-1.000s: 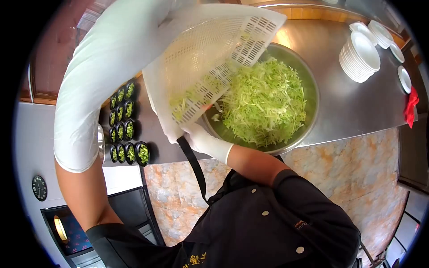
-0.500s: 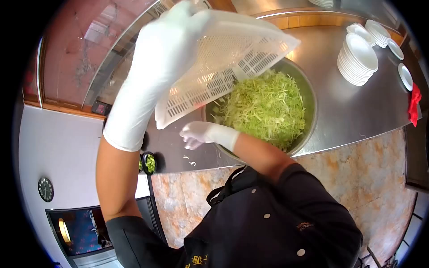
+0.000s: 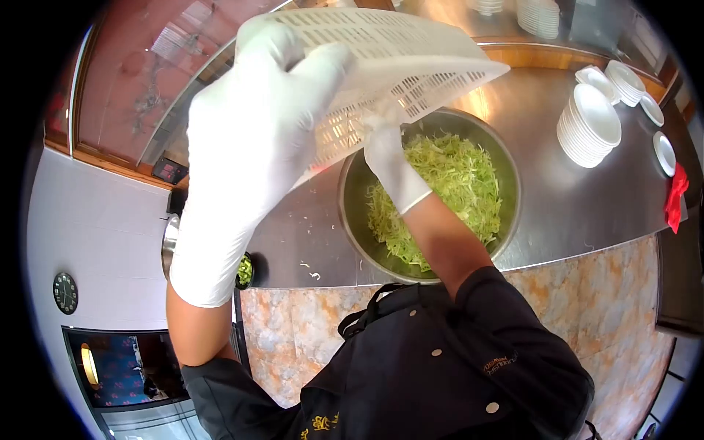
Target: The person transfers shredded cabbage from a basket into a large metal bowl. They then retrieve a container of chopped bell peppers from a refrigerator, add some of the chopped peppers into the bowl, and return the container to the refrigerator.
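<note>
A white perforated plastic basket point(image 3: 418, 55) is held up and tilted over a large metal bowl point(image 3: 350, 220). My left hand point(image 3: 253, 110), in a white glove, grips the basket's rim at its left side. Shredded green cabbage or lettuce point(image 3: 458, 187) fills much of the bowl. My right hand point(image 3: 385, 139), also gloved, reaches up against the inner side of the basket, above the bowl's left part. Its fingers are blurred and hard to make out against the white plastic.
A stack of white bowls point(image 3: 587, 128) stands on the steel counter point(image 3: 546, 191) to the right, with white plates and a red cloth point(image 3: 675, 198) beyond. A small black bowl of chopped greens point(image 3: 245, 271) sits at the left edge. A few white shreds point(image 3: 312, 275) lie on the counter.
My right hand has moved from beside the bowl's left rim up into the basket. The basket is tipped more steeply, and my left hand appears nearer.
</note>
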Demonstrator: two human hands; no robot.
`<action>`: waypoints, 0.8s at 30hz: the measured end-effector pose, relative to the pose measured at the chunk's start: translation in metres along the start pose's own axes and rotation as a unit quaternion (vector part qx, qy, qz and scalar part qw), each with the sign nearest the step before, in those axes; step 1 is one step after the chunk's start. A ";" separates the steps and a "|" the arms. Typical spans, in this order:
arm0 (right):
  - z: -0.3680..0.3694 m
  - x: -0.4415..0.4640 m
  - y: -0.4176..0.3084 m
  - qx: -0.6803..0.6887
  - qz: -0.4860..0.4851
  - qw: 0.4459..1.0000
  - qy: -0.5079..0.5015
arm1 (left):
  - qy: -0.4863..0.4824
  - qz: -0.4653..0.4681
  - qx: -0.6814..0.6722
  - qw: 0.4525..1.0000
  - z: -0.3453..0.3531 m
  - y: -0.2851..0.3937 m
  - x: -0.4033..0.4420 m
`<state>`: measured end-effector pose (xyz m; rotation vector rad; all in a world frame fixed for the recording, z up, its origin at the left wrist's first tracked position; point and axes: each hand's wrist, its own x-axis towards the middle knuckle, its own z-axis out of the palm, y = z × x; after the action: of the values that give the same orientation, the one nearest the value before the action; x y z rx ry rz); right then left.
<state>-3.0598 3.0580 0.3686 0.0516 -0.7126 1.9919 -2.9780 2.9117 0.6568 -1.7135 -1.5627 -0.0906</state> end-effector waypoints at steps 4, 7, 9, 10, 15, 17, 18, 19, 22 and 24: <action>0.022 0.010 -0.005 -0.151 0.042 0.988 0.005 | 0.025 -0.015 -0.042 0.999 -0.004 0.000 -0.004; 0.008 0.016 -0.001 -0.064 0.066 0.994 0.063 | 0.031 -0.037 -0.031 0.998 0.000 -0.010 -0.008; 0.012 0.014 -0.020 -0.031 0.019 0.999 0.039 | 0.041 -0.060 -0.011 0.997 0.001 -0.020 -0.010; 0.027 0.003 -0.038 -0.061 0.001 0.998 0.019 | 0.047 -0.068 -0.023 0.996 -0.001 -0.022 -0.014; -0.003 0.028 0.036 -0.245 0.026 0.969 -0.009 | 0.072 -0.121 -0.080 0.987 -0.007 -0.037 -0.028; -0.009 0.030 0.034 -0.245 0.035 0.969 -0.011 | 0.078 -0.171 -0.063 0.980 -0.005 -0.059 -0.041; -0.020 0.031 0.029 -0.268 0.040 0.963 0.002 | 0.083 -0.196 -0.053 0.976 -0.003 -0.073 -0.049; -0.031 0.027 0.027 -0.291 0.049 0.955 0.016 | 0.089 -0.223 -0.079 0.968 -0.003 -0.084 -0.061; -0.052 0.030 0.025 -0.392 0.129 0.909 0.060 | 0.108 -0.277 -0.134 0.945 -0.014 -0.104 -0.099; -0.074 0.044 0.066 -0.499 0.054 0.865 0.004 | 0.127 -0.346 -0.165 0.915 -0.024 -0.109 -0.117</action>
<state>-3.1178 3.1070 0.2917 -0.6236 -1.6813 1.4984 -3.0890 2.7943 0.6638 -1.2280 -1.9530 -0.9420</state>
